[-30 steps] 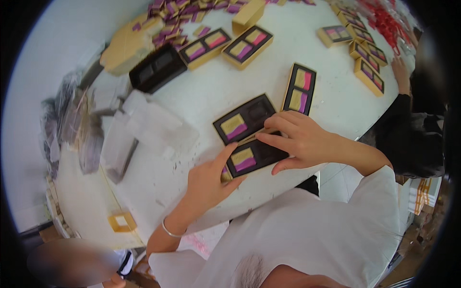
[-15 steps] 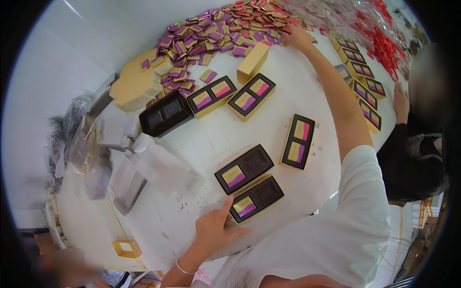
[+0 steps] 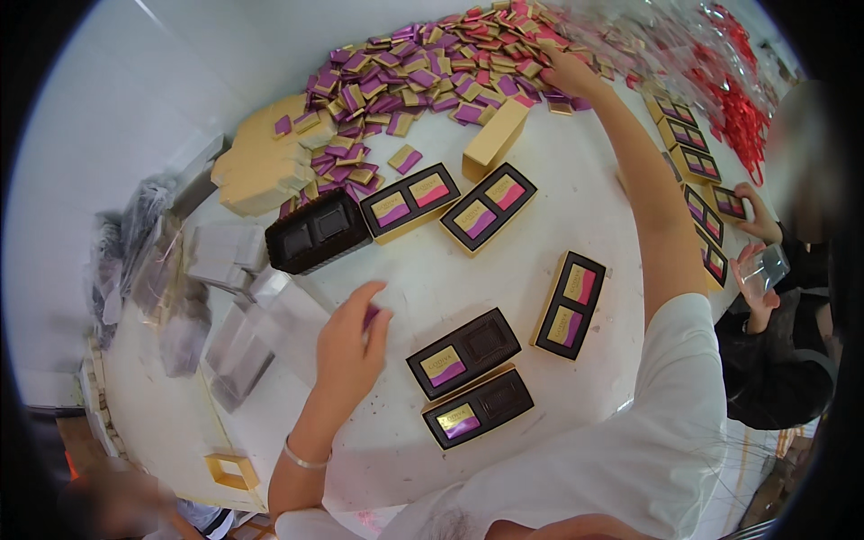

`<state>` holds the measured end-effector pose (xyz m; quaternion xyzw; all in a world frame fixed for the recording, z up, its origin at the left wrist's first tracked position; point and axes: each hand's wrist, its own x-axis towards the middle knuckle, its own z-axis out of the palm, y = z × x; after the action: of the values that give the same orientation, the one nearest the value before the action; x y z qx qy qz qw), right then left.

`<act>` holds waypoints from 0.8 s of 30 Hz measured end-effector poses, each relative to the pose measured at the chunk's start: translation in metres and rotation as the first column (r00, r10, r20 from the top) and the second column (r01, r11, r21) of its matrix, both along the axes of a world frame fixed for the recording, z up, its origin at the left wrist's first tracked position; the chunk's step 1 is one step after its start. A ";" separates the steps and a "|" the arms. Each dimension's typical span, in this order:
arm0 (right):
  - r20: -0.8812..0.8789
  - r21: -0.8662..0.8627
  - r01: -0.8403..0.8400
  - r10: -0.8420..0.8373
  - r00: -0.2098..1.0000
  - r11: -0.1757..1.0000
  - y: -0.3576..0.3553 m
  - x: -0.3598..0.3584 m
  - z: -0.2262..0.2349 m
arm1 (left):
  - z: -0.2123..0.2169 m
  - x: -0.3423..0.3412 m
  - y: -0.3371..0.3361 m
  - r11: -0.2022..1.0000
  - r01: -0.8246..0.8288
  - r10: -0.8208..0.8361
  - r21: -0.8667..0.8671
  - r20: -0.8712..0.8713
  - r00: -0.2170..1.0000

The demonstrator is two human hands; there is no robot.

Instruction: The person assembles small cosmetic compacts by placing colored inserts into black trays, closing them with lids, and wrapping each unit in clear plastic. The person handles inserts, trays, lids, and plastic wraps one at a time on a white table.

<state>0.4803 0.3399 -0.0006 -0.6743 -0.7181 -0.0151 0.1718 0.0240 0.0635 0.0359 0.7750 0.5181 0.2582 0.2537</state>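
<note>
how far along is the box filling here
Done: three boxes hold two wrapped squares each.
In hand: the right hand reaches into the pile of squares; the left hand holds a purple square beside the two nearest boxes.
Left: those two boxes each have one slot empty, and a dark tray has both slots empty.

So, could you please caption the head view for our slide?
Right hand reaches into the wrapped chocolates pile; left hand hovers beside two half-filled boxes.

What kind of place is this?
Probably a sweets packing workshop: a big heap of purple-and-gold wrapped squares on a white table, many black two-slot gift boxes, and stacked gold lids.
</note>
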 end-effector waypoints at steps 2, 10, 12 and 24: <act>0.032 0.070 -0.047 0.045 0.998 0.996 0.014 -0.002 -0.013 | -0.011 0.017 0.022 0.992 0.091 -0.084 0.088 -0.073 0.994; 0.195 0.089 -0.132 0.113 0.974 0.987 0.021 -0.033 -0.006 | -0.018 0.028 0.034 0.964 0.089 -0.063 0.252 -0.110 0.992; 0.104 0.162 -0.148 0.132 0.986 0.976 0.019 -0.020 -0.012 | -0.008 0.025 0.028 0.969 0.059 -0.054 0.241 -0.030 0.998; -0.314 0.214 -0.761 0.780 0.540 0.613 -0.211 -0.186 0.102 | 0.028 0.029 0.009 0.865 0.378 0.058 -0.329 0.815 0.576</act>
<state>0.2940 0.1285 0.1013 -0.2746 -0.8927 0.1732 0.3127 0.0534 0.0721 0.0638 0.5328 0.3182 0.4207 0.6618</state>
